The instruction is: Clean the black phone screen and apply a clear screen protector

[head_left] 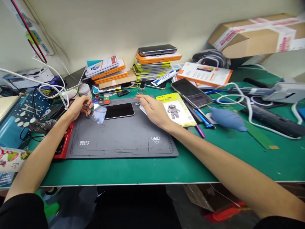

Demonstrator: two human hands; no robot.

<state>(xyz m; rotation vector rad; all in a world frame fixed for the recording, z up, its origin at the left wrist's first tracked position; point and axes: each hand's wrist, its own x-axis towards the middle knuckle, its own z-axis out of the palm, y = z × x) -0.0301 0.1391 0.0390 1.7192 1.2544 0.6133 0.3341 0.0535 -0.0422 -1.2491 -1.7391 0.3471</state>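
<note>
My left hand (79, 106) is closed on the edge of a clear, shiny sheet (98, 115) that looks like a screen protector. The sheet is tilted, and its right side overlaps the end of a phone (120, 110) lying dark-faced on the grey work mat (114, 136). My right hand (156, 111) is over the mat's right side, its fingers stretched to the left. Below the right palm a white flat piece (143, 110) peeks out, mostly hidden. Touching or close to that hand is a yellow battery packet (177, 109).
Behind the mat stand piles of orange and yellow boxes (152, 65). To the right lie another phone (192, 92), a blue air blower (227, 119), pen-like tools (202, 118) and white cables. Screwdrivers (33, 122) and a red tray (63, 143) flank the mat's left. A carton (257, 35) leans behind.
</note>
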